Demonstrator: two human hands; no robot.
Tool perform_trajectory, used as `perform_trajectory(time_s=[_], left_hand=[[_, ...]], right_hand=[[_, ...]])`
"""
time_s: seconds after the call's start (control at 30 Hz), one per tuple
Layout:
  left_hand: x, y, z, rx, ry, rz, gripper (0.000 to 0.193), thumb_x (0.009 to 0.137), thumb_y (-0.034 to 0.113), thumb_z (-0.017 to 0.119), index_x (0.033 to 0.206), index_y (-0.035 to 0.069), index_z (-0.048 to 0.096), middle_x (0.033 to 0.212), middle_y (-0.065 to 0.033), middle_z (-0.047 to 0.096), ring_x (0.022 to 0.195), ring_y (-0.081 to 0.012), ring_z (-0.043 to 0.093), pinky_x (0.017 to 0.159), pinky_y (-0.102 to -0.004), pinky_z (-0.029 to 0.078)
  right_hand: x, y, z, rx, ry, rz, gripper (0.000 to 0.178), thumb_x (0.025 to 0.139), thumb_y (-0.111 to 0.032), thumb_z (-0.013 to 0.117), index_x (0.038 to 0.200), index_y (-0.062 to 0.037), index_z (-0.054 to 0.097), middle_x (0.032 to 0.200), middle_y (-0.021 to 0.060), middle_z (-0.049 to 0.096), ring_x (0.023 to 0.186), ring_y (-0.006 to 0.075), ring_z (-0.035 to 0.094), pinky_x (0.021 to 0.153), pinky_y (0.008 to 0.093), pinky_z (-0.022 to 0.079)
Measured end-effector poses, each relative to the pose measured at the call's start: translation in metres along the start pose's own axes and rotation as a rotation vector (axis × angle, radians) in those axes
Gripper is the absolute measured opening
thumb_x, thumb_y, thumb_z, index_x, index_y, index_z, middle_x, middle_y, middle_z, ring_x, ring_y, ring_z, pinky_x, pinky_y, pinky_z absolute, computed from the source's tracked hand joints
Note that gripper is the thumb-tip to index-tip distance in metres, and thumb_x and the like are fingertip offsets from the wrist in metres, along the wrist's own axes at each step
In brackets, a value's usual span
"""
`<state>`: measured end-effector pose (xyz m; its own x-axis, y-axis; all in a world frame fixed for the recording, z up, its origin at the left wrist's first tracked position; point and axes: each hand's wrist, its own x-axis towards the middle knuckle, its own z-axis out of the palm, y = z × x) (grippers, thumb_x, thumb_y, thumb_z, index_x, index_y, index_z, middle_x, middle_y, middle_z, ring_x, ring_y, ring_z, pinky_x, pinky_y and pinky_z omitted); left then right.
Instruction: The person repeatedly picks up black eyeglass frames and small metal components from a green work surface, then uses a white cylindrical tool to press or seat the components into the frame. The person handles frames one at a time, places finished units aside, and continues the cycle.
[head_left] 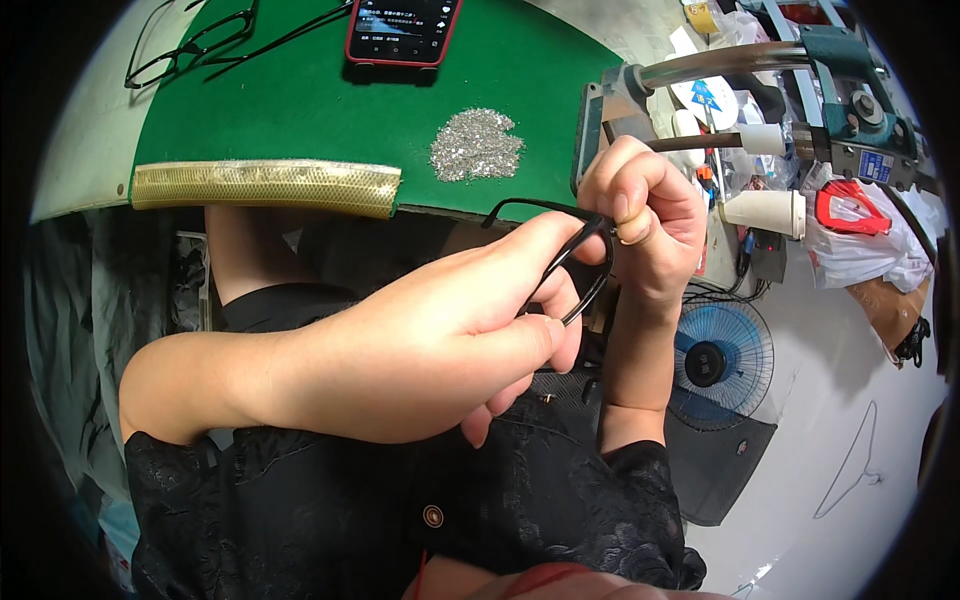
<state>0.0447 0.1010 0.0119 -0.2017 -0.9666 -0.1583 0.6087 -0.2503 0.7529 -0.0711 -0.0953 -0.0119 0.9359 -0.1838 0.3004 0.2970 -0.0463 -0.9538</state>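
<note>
My left hand [440, 315] holds a black eyeglass frame [594, 226] in front of my body, thumb and fingers closed round its rim. One temple arm of the frame sticks out to the left above the hand. My right hand [655, 215] is closed in a pinch at the frame's corner, by the hinge. A tiny bright speck shows at its fingertips, too small to name. Beyond both hands, a pile of small silvery bits [476, 146] lies on the green mat [300, 120].
A gold mesh-patterned roll [265, 188] lines the table's near edge. Farther back lie another pair of black glasses [190, 48] and a phone [402, 35] with a lit screen. At right stand a metal bench device [860, 95], a paper cup [765, 212] and a blue fan [722, 362].
</note>
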Motion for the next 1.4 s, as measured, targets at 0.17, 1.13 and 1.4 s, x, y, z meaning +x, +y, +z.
perform_trajectory(time_s=[0.17,1.13,1.4], left_hand=[[0.0,-0.001,0.0,-0.004,0.012,0.006,0.049,0.097,0.007,0.04,0.141,-0.004,0.02,0.098,-0.0126,0.054,0.057,-0.0087,0.052,0.049,-0.021,0.047],[0.079,0.042,0.024,0.092,0.051,0.229,0.04,0.094,0.011,0.048,0.129,-0.004,0.036,0.088,-0.0085,0.054,0.06,-0.0114,0.054,0.043,-0.0245,0.047],[0.165,0.063,0.025,0.165,0.207,0.405,0.018,0.092,0.011,0.05,0.107,0.001,0.048,0.085,-0.0067,0.057,0.068,-0.0117,0.056,0.057,-0.0277,0.05]], right_hand=[[-0.001,0.006,0.001,0.041,0.035,-0.008,0.018,0.086,-0.015,0.068,0.084,-0.0006,0.057,0.082,0.0071,0.054,0.07,0.0112,0.048,0.061,0.0211,0.039],[-0.024,-0.004,-0.031,0.165,0.569,-0.137,0.022,0.098,-0.026,0.054,0.095,-0.0042,0.055,0.08,0.0021,0.052,0.07,0.0092,0.047,0.063,0.021,0.038],[-0.063,0.013,-0.047,0.147,0.736,0.003,0.021,0.099,-0.023,0.053,0.09,-0.0038,0.054,0.074,0.0005,0.049,0.064,0.0095,0.042,0.058,0.0223,0.033]])
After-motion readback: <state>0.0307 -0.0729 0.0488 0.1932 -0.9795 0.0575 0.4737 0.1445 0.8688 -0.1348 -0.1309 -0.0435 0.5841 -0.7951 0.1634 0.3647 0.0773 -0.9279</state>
